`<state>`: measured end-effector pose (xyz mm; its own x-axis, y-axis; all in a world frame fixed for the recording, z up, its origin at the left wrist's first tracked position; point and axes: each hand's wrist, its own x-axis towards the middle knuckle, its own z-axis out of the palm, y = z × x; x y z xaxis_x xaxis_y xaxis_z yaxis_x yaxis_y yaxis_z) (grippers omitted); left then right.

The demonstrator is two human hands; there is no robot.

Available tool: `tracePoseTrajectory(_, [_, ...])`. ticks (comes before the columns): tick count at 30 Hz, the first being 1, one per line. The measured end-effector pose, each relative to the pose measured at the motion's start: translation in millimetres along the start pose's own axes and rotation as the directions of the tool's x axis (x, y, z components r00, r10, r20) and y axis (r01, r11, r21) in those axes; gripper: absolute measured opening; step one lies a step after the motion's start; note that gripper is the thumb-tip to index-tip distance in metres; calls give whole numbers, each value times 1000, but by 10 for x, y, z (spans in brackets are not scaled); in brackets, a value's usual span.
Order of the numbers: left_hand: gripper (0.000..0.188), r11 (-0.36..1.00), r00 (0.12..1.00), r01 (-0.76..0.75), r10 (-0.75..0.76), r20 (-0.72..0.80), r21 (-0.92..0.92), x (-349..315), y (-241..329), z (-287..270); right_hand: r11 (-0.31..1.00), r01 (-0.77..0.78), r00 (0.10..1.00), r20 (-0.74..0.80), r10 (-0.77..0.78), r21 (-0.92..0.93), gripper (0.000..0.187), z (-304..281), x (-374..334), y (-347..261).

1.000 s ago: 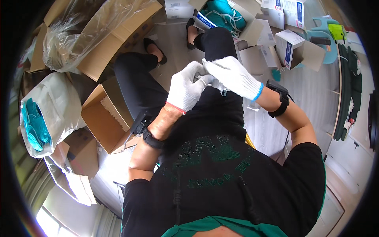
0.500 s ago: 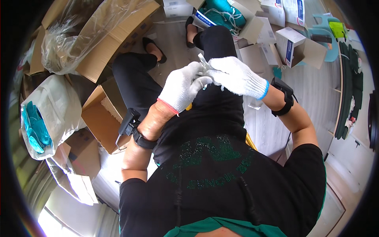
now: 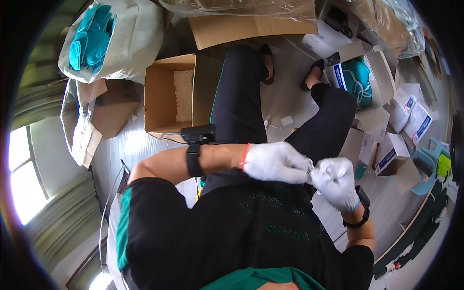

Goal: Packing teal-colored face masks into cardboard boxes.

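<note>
My left hand [image 3: 276,162] wears a white knit glove with a red cuff edge. Its fingers are pinched together, pointing right. My right hand [image 3: 335,182], in a white glove with a blue cuff edge, is curled closed just beside it. The two sets of fingertips meet in front of my lap. Something small and pale shows between them, mostly hidden by the gloves, and I cannot make out its kind. Below the hands are my black trousers [image 3: 241,92] and black shirt [image 3: 222,227].
An open cardboard box [image 3: 159,96] stands left of my legs. Behind it, a whitish bag [image 3: 137,43] holds teal folded items [image 3: 92,43]. At right, an open carton [image 3: 382,67] contains a teal bundle with white cords [image 3: 356,79]. Several white-and-blue cartons [image 3: 418,123] and a light-blue stool [image 3: 425,181] lie beyond.
The view has swung left, so boxes and bag appear farther right or higher. Both hands have come closer to my body, still meeting at the fingertips. The pale strip between them shows less.
</note>
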<state>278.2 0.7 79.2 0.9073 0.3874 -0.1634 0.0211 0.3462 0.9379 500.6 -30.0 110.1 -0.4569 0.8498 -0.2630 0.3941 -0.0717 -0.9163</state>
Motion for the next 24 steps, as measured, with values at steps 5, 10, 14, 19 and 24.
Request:
tracePoseTrajectory(5, [21,999,999,37,-38,-19,-16,-428,268,-10,949,249,961,175,-216,-194,33,-151,101,-254])
tracePoseTrajectory(10, [21,999,998,-18,16,-58,-28,-737,289,-17,954,241,956,214,-202,-176,31,-176,98,-347])
tracePoseTrajectory(14, [21,997,999,-14,10,-49,-72,-895,271,-63,953,238,951,246,-190,-187,29,-188,148,-424])
tracePoseTrajectory(19, [21,997,997,-36,31,-72,-72,-1086,168,-97,971,153,968,226,-110,-183,31,-174,173,-438])
tracePoseTrajectory(24, [12,651,844,-77,446,-298,755,-1869,-172,-701,845,-158,828,-398,396,511,8,-1067,-74,311])
